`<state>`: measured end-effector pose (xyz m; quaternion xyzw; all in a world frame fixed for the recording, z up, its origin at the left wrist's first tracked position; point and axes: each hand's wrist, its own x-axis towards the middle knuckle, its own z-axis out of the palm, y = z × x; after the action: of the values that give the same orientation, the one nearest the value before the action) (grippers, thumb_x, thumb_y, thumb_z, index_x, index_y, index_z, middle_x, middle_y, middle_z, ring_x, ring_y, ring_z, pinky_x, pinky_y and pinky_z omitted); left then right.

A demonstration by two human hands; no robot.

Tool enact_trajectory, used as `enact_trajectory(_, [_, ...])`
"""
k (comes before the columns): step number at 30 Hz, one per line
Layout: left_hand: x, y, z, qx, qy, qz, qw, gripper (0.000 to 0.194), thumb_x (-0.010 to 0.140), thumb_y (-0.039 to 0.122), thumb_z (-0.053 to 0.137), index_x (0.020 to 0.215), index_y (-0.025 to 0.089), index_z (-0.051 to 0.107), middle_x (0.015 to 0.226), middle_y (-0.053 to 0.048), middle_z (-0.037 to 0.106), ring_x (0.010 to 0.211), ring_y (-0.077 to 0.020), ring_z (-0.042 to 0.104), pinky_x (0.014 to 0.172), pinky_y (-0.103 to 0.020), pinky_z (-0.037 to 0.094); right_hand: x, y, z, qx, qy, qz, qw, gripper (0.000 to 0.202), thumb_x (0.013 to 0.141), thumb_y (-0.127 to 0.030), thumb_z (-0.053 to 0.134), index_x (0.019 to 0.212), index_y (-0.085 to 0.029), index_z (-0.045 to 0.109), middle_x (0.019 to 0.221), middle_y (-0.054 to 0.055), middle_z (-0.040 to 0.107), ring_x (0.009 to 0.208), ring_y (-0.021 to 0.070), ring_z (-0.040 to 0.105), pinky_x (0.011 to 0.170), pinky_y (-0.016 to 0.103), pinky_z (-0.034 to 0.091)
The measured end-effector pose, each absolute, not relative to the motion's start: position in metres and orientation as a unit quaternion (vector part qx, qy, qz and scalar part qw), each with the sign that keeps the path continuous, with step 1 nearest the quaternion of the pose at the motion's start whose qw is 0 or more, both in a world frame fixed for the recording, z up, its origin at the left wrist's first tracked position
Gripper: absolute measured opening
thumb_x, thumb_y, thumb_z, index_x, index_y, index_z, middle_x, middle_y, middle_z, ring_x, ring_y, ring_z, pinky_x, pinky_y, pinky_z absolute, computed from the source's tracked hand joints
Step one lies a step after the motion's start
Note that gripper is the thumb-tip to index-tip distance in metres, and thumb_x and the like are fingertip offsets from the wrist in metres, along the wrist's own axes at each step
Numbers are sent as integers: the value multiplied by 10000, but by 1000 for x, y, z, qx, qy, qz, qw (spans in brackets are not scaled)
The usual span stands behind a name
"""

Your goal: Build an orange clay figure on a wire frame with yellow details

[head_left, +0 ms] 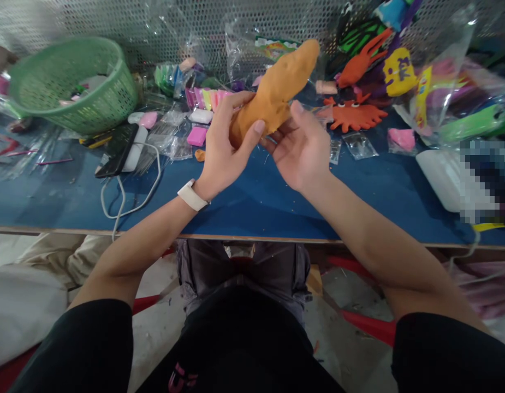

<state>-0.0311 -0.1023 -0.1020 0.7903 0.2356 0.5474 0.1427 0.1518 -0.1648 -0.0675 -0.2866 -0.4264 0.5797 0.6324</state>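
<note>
A long, lumpy piece of orange modelling clay (pixel 283 82) is held up above the blue table, tilted with its narrower end up and to the right. My left hand (pixel 231 144) wraps round its lower end, thumb lying across the front. From the lower right, my right hand (pixel 301 144) grips the clay's side, with its thumb near a small bulge and its fingers curled underneath. The clay partly hides those fingertips. A small orange scrap (pixel 200 155) lies on the table beside my left hand, near a pink clay block (pixel 197 136).
At the left stand a green basket (pixel 72 112) and a phone (pixel 117 150) with a white cable. Orange clay crab (pixel 354 113) and other colourful figures sit behind to the right. Clear plastic packets (pixel 361 146) are scattered around. A white box-like object (pixel 438 177) lies at right.
</note>
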Motion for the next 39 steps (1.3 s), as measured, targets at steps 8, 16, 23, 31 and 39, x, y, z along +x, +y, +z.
enact_trajectory(8, [-32, -95, -101, 763, 226, 589, 141, 552, 1141, 800, 584, 1523, 402, 591, 1498, -116, 735, 1454, -346, 724, 1238, -559, 627, 155, -160, -73, -252, -425, 594, 635, 499, 908, -818, 900, 1053, -342, 868, 1173, 5, 895, 1288, 293, 806, 1287, 496, 658])
enact_trajectory(16, [-34, -96, -104, 769, 209, 579, 173, 517, 1133, 782, 616, 1523, 443, 589, 1527, -86, 740, 1442, -350, 743, 1230, -555, 625, 153, -158, -73, -304, -441, 575, 618, 506, 785, -751, 1044, 1017, -378, 794, 1249, -19, 892, 1401, 301, 791, 1157, 476, 737])
enact_trajectory(23, [-31, -96, -105, 773, 206, 576, 166, 588, 1104, 846, 608, 1534, 446, 579, 1515, -74, 756, 1393, -348, 781, 1212, -536, 641, 150, -159, -73, -326, -435, 558, 627, 549, 775, -756, 1058, 932, -350, 725, 1187, -24, 882, 1316, 286, 818, 1079, 458, 758])
enact_trajectory(31, [-26, -106, -99, 753, 235, 595, 150, 541, 1118, 807, 640, 1494, 420, 601, 1484, -81, 750, 1386, -338, 761, 1161, -542, 658, 148, -163, -72, -313, -426, 541, 654, 521, 810, -748, 1036, 900, -353, 709, 1070, -14, 860, 1272, 311, 833, 976, 489, 789])
enact_trajectory(39, [-34, -100, -103, 780, 252, 557, 136, 582, 1153, 830, 530, 1595, 453, 497, 1590, -72, 708, 1537, -379, 688, 1251, -617, 595, 144, -167, -73, -284, -469, 484, 682, 276, 900, -590, 1030, 993, -366, 898, 1129, -12, 874, 1195, 279, 846, 1128, 478, 741])
